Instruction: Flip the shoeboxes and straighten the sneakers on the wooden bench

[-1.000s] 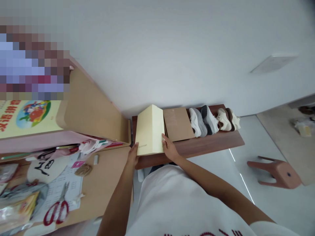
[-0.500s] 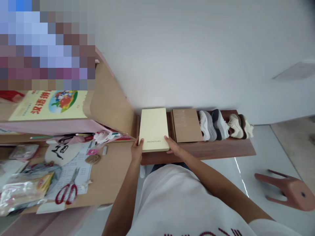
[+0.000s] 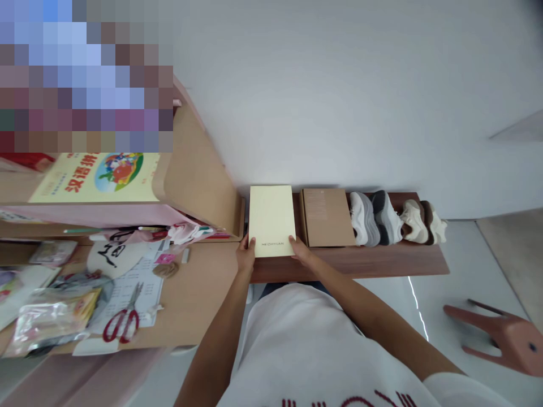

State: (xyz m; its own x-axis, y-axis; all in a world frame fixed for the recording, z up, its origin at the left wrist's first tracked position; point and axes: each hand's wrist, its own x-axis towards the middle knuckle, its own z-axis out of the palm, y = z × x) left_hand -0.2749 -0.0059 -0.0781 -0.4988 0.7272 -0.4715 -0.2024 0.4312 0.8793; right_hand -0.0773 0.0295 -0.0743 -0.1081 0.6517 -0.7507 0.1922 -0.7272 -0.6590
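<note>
Left hand [image 3: 246, 254] and right hand [image 3: 301, 251] pinch the cream box [image 3: 271, 216] printed "MEIZHIYUAN" at the left end of the wooden worktop [image 3: 382, 262].

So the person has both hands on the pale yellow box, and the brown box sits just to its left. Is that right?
Not quite: the head view shows the brown box to the right of the pale yellow box. The left hand and right hand are indeed both on the pale yellow one.
</note>
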